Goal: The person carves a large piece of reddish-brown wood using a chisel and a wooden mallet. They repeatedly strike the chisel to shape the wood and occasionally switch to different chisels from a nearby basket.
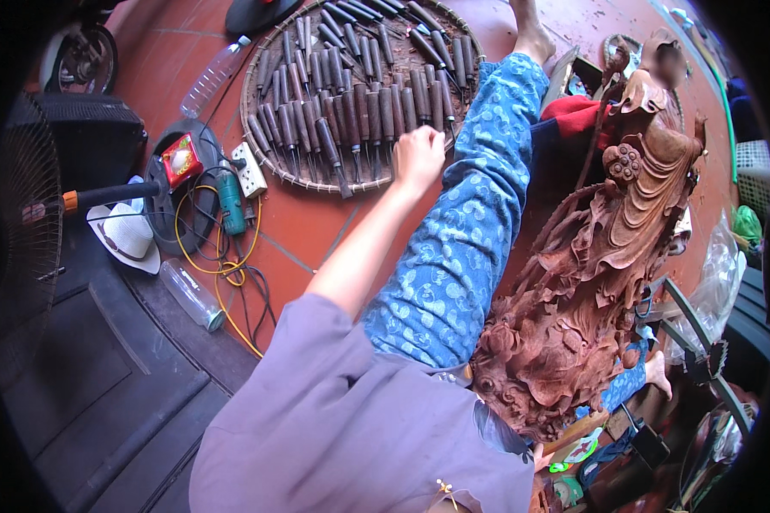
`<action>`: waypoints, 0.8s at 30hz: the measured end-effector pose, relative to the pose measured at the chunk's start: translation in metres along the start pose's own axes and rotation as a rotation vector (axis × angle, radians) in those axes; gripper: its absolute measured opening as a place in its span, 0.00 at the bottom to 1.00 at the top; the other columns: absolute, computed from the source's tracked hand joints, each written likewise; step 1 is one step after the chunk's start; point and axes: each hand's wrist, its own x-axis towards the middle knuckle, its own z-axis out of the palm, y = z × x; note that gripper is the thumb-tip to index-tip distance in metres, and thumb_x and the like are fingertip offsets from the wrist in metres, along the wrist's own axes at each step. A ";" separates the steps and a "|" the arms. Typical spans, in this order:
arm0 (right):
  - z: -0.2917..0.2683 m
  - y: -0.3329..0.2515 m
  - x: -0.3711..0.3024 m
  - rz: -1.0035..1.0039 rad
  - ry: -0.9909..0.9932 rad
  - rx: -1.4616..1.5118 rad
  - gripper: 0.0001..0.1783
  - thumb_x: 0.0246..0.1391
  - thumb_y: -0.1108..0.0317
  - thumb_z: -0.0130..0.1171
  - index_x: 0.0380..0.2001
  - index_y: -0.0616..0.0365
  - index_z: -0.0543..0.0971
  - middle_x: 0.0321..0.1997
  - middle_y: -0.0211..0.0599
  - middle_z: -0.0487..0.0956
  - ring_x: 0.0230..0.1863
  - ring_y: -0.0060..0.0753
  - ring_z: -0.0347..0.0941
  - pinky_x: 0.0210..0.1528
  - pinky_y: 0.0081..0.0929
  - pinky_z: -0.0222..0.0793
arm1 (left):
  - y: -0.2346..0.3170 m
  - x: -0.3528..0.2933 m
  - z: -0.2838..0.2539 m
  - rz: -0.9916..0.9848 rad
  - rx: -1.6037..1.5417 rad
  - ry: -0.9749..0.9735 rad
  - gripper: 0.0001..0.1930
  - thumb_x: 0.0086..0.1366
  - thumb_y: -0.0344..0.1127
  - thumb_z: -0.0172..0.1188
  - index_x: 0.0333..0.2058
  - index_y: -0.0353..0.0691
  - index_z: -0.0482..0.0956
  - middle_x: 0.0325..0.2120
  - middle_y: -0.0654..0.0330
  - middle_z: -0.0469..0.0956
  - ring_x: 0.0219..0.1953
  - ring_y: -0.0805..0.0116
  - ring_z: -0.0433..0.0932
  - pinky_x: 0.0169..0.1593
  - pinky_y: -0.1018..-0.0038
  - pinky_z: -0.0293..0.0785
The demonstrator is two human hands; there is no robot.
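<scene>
My left hand (419,158) reaches forward to the near right rim of a round woven tray (261,145). Its fingers are curled closed over the tools there; whatever they hold, if anything, is hidden. Rows of carving chisels (374,118) with dark wooden handles fill the tray, many with their metal blades toward me. One wide-bladed chisel (328,141) sticks out over the near rim, left of the hand. A large reddish-brown carved wooden statue (565,333) leans along my right side, with a robed figure and dense carving at its base. My right hand does not show.
My leg in blue patterned trousers (453,231) stretches beside the tray. To the left lie a green power tool (230,203), a white power strip (249,169), tangled cords, plastic bottles (192,295) and a white hat (126,237). A fan (17,205) stands at far left.
</scene>
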 end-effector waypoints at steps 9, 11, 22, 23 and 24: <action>0.008 -0.059 -0.021 0.118 0.110 0.165 0.38 0.44 0.72 0.49 0.62 0.74 0.60 0.60 0.54 0.68 0.56 0.48 0.66 0.62 0.32 0.57 | -0.019 0.066 0.033 -0.226 0.261 -0.103 0.12 0.48 0.46 0.68 0.28 0.46 0.87 0.30 0.56 0.84 0.31 0.62 0.83 0.40 0.67 0.79; 0.007 -0.061 -0.021 0.091 0.083 0.089 0.38 0.44 0.72 0.48 0.61 0.76 0.60 0.60 0.57 0.67 0.56 0.50 0.65 0.63 0.33 0.56 | -0.032 0.072 0.005 -0.281 -0.177 -0.298 0.12 0.51 0.42 0.68 0.30 0.40 0.87 0.28 0.59 0.85 0.25 0.76 0.79 0.32 0.79 0.76; 0.009 -0.056 -0.023 0.174 0.045 0.318 0.37 0.45 0.74 0.49 0.62 0.73 0.60 0.60 0.49 0.66 0.54 0.42 0.66 0.60 0.30 0.58 | 0.007 0.050 -0.070 -0.208 -0.791 -0.571 0.13 0.61 0.35 0.65 0.41 0.36 0.76 0.36 0.55 0.83 0.34 0.75 0.82 0.35 0.84 0.78; 0.009 -0.055 -0.023 0.182 0.045 0.320 0.36 0.45 0.74 0.49 0.62 0.72 0.60 0.60 0.49 0.67 0.54 0.42 0.65 0.60 0.30 0.59 | 0.009 0.049 -0.072 -0.208 -0.742 -0.547 0.13 0.61 0.35 0.65 0.41 0.36 0.76 0.36 0.55 0.83 0.32 0.75 0.82 0.34 0.84 0.78; 0.008 -0.055 -0.022 0.157 0.042 0.329 0.36 0.45 0.74 0.48 0.62 0.72 0.61 0.60 0.49 0.67 0.55 0.42 0.65 0.60 0.30 0.59 | 0.008 0.048 -0.075 -0.186 -0.729 -0.530 0.12 0.61 0.35 0.65 0.41 0.36 0.77 0.35 0.55 0.83 0.31 0.76 0.82 0.33 0.85 0.77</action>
